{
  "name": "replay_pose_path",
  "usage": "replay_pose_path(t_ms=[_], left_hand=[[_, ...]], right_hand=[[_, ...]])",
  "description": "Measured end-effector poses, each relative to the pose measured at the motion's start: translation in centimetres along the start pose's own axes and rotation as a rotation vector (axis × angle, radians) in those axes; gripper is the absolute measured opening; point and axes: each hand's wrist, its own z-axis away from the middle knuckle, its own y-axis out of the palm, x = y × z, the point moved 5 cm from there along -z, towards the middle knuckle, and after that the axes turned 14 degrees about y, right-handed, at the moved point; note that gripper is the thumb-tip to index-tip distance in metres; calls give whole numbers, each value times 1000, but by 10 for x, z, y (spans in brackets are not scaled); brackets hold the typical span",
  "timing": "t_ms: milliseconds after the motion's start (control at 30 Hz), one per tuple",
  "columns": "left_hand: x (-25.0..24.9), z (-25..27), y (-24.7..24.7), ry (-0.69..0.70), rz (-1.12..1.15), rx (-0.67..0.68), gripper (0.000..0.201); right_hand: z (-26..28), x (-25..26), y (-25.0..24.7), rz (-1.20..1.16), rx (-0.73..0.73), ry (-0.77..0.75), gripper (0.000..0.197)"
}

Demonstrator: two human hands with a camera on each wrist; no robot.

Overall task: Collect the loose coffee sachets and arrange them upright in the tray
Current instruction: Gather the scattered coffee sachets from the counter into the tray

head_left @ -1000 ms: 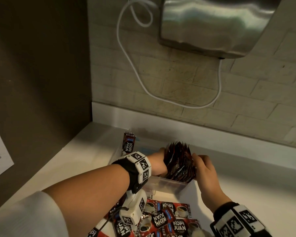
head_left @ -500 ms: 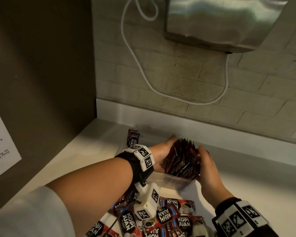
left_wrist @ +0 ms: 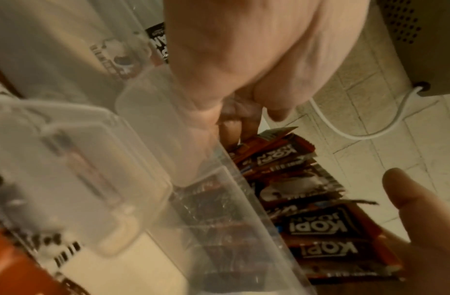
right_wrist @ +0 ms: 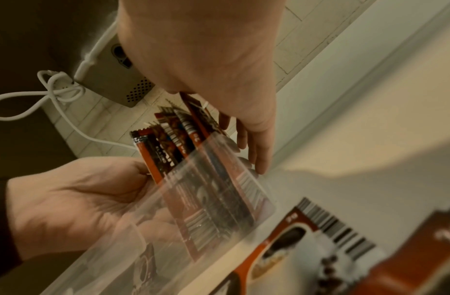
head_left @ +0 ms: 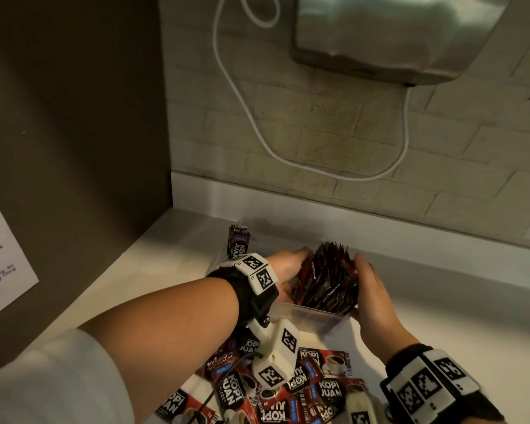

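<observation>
Beneath a steel wall-mounted hand dryer [head_left: 410, 35] and its looping white cord [head_left: 251, 117], a pale countertop [head_left: 441, 316] holds a clear plastic tray [head_left: 315, 316] in which a person steadies a fanned bundle of red-and-black foil coffee sachets [head_left: 325, 280], standing on end. The left hand [head_left: 288, 267] and right hand [head_left: 371, 289] press its flanks with mostly straight fingers (neither visibly curled round it). Squaring the upright bundle appears the step in hand; next likely comes gathering the loose sachets [head_left: 288, 390] strewn flat nearer the person, without toppling those standing.
</observation>
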Motion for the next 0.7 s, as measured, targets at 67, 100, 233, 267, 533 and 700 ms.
replay_pose_path(t_ms=[67, 100, 233, 267, 533, 700], left_hand=[[2, -1, 0, -5, 11, 11, 41], [3, -2, 0, -6, 9, 20, 32], [3, -3, -4, -42, 72, 17, 22], [3, -4, -5, -49, 93, 12, 27], [6, -5, 0, -70, 58, -20, 15], [2, 5, 4, -84, 3, 93, 29]], right_hand=[[0, 0, -1, 7, 1, 3, 39], [1, 0, -1, 10, 1, 5, 39], [1, 1, -2, 22, -1, 11, 41], [1, 1, -2, 25, -3, 12, 41], [4, 3, -2, 21, 14, 25, 41], [3, 3, 0, 20, 20, 28, 40]])
